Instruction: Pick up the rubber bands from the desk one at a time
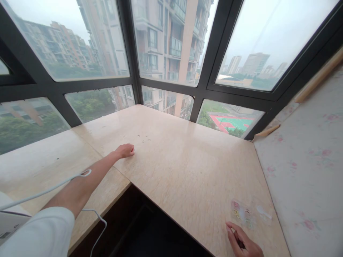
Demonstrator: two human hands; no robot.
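My left hand (pixel 126 150) rests on the stone-patterned counter with its fingers curled closed; anything inside it is hidden. Just beyond it lie several small thin rings (pixel 143 141), spaced apart on the surface. At the lower right, my right hand (pixel 243 241) has its thumb and fingertips brought together in a pinch, and whatever may be between them is too small to make out. Beside that hand stands a clear plastic case (pixel 241 213) with small coloured bands in its compartments. Its transparent lid (pixel 263 214) lies open toward the wall.
A white cable (pixel 53 187) crosses above my left forearm, near a white box (pixel 13 223). The counter (pixel 174 171) has a front edge over a dark recess (pixel 142 228). Dark-framed windows (pixel 135 71) border the back; a flowered papered wall (pixel 308 171) is on the right.
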